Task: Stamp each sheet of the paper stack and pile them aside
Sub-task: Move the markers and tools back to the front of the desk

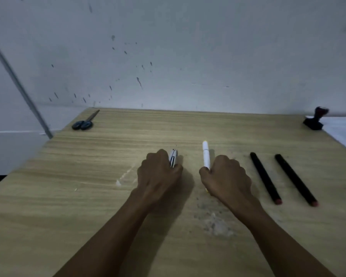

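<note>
A black stamp with a dark red top stands at the far right of the wooden table, at the edge of white paper that runs out of view on the right. My left hand grips a white pen in the middle of the table; only the pen's tip shows above the fingers. My right hand holds a white marker with a yellow tip, pointing away from me. Both hands rest on the table, far from the stamp.
Two black markers with reddish ends lie side by side right of my right hand. Black-handled scissors lie at the far left corner. A stained white wall stands behind the table. A worn grey patch marks the tabletop.
</note>
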The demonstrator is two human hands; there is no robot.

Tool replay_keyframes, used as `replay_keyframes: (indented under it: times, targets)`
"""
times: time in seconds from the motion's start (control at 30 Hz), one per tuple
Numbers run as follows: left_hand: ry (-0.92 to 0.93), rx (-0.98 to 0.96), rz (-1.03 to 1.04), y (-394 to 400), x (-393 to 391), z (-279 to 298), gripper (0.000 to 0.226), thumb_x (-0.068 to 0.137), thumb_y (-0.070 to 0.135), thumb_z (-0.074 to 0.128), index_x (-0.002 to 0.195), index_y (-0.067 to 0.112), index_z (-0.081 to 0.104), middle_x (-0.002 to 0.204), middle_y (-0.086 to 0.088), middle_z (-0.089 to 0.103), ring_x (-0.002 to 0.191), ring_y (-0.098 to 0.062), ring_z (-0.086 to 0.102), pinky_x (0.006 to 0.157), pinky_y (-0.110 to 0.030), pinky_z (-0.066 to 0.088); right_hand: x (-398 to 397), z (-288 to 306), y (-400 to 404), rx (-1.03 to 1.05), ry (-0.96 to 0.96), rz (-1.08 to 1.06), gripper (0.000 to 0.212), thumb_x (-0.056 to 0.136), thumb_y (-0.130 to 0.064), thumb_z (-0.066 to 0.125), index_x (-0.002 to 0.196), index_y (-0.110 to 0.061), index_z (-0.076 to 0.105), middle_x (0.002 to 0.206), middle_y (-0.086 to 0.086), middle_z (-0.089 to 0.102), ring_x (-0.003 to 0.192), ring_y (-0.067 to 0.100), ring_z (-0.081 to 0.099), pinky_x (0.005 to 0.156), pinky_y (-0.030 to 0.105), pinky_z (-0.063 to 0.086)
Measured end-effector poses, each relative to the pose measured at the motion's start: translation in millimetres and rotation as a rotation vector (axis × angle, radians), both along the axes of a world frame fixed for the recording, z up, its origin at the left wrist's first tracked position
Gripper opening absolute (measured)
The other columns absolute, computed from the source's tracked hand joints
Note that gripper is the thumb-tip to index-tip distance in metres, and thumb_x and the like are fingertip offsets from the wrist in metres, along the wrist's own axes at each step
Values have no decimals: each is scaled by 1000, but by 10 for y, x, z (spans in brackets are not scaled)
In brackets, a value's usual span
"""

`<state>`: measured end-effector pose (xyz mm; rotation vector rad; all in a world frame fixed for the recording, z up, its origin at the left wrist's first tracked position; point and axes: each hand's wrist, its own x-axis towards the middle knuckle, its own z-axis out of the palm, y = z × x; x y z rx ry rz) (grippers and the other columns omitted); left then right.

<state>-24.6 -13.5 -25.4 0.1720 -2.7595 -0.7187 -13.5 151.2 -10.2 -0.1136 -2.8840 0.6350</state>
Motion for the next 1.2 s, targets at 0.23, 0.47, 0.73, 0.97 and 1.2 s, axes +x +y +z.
replay_keyframes:
  times: [0.23, 0.47, 0.73, 0.97, 1.2]
  targets:
    - [24, -6, -12, 354, 193, -44, 32, 87, 48, 50, 78, 20, 38, 79, 0, 42, 71, -22, 43, 63, -32, 34, 233, -58, 335, 10, -29, -13, 26, 85, -42, 55, 87, -18, 47, 82, 2, 49, 75, 22, 53, 59, 29, 36]
    - [31, 26, -6, 510, 295, -43, 37, 80, 34, 58, 65, 25, 26, 70, 9, 29, 72, -20, 41, 63, -29, 33, 274, -151, 349, 16, -19, -5, 25, 83, -43, 56, 84, -20, 45, 76, -3, 41, 75, 21, 54, 60, 30, 40]
    - [-5, 22, -15, 640, 309, 1, 27, 78, 32, 58, 80, 21, 34, 79, 5, 29, 89, -28, 52, 69, -30, 33, 281, -178, 379, 18, -4, 18, 27, 84, -45, 57, 87, -18, 52, 84, 2, 55, 75, 21, 57, 56, 28, 38]
    - [-21, -46, 4, 656, 312, 9, 28, 80, 35, 58, 96, 16, 46, 106, -8, 54, 97, -30, 54, 71, -30, 35, 255, -163, 372, 43, -10, 4, 32, 84, -50, 57, 91, -19, 54, 84, 0, 55, 72, 18, 55, 50, 25, 28]
    - [-51, -29, -3, 651, 308, 5, 30, 79, 40, 58, 88, 20, 37, 103, -6, 53, 96, -29, 53, 70, -31, 34, 267, -166, 396, 6, 11, -4, 30, 82, -48, 59, 83, -19, 52, 74, -3, 52, 60, 11, 48, 46, 23, 25]
